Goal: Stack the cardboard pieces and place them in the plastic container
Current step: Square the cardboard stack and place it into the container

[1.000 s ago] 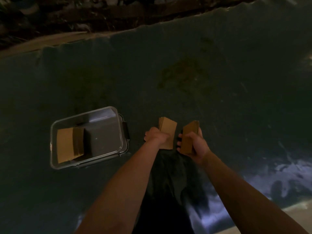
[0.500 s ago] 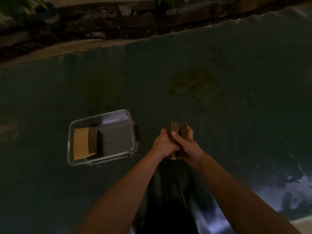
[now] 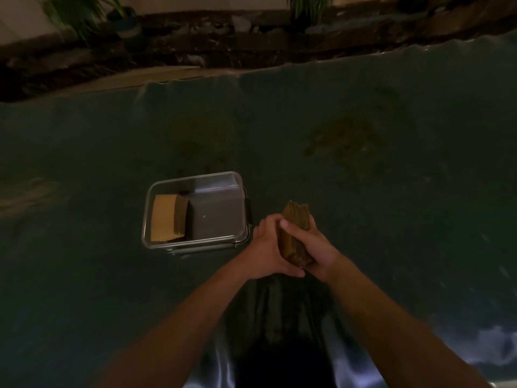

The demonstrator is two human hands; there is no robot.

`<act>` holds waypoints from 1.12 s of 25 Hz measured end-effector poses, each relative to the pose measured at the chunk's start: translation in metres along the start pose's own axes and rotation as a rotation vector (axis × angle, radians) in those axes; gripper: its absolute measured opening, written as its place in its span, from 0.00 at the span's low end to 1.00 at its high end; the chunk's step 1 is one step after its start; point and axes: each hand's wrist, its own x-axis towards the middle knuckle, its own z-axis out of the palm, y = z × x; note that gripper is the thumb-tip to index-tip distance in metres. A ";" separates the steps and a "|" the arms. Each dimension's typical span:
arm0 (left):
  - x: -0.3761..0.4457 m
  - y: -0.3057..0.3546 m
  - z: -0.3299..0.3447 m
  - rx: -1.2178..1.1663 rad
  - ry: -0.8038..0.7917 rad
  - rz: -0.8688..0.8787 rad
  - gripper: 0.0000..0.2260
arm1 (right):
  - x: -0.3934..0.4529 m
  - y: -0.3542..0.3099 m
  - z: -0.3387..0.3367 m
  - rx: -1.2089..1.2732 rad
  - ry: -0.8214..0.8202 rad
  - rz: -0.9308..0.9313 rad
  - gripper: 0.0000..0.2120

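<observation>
While pressed together, left hand [image 3: 268, 247], right hand [image 3: 313, 247], both clasping cardboard stack [image 3: 295, 233]

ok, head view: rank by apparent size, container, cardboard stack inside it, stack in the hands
1. plastic container, clearly largest.
2-3. cardboard stack in the container and held cardboard stack look alike; hands cover part of the held one, so unranked.

You stand over a dark teal sheet [image 3: 363, 191] covering the ground, faintly stained and wrinkled; its far edge runs wavy against a pale strip [image 3: 145, 78]; beyond lies a dark bed of rocks [image 3: 223, 37]; leafy plants [image 3: 75, 15] rise at the top; light is dim, with glare at lower right.
</observation>
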 end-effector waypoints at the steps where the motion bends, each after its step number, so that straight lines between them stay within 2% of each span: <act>1: -0.007 0.001 0.001 0.051 0.061 0.031 0.48 | -0.002 0.001 0.005 -0.026 -0.023 0.000 0.35; 3: -0.017 0.000 -0.001 0.115 0.123 0.080 0.48 | -0.005 0.003 0.012 -0.081 -0.031 -0.016 0.32; 4: -0.022 -0.004 -0.006 0.100 0.107 0.081 0.47 | -0.008 0.005 0.015 -0.129 -0.022 -0.039 0.34; 5: -0.029 -0.007 -0.013 0.012 0.062 0.058 0.46 | -0.010 0.009 0.016 -0.206 0.000 -0.082 0.39; 7: -0.045 -0.014 -0.030 -0.333 0.010 -0.022 0.45 | -0.015 0.021 0.023 -0.439 0.042 -0.198 0.51; 8: -0.054 -0.018 -0.036 -0.496 0.009 -0.045 0.46 | -0.018 0.030 0.030 -0.542 0.036 -0.246 0.55; 10: -0.065 -0.022 -0.039 -0.618 0.014 -0.037 0.47 | -0.022 0.052 0.048 -0.661 -0.030 -0.325 0.58; 14: -0.090 -0.046 -0.025 -0.556 0.176 0.027 0.35 | -0.023 0.098 0.086 -0.672 -0.041 -0.424 0.62; 17: -0.114 -0.084 -0.025 -0.473 0.257 0.087 0.30 | -0.022 0.136 0.109 -0.684 -0.066 -0.410 0.62; 20: -0.132 -0.117 -0.032 -0.445 0.266 0.121 0.32 | -0.020 0.161 0.124 -0.693 -0.145 -0.354 0.64; 22: -0.142 -0.138 -0.038 -0.451 0.260 0.159 0.34 | -0.017 0.162 0.124 -0.656 -0.240 -0.256 0.65; 24: -0.147 -0.153 -0.042 -0.466 0.239 0.198 0.35 | -0.009 0.159 0.128 -0.704 -0.292 -0.235 0.65; 28: -0.148 -0.173 -0.037 -0.504 0.206 0.226 0.37 | 0.003 0.179 0.140 -0.751 -0.185 -0.334 0.61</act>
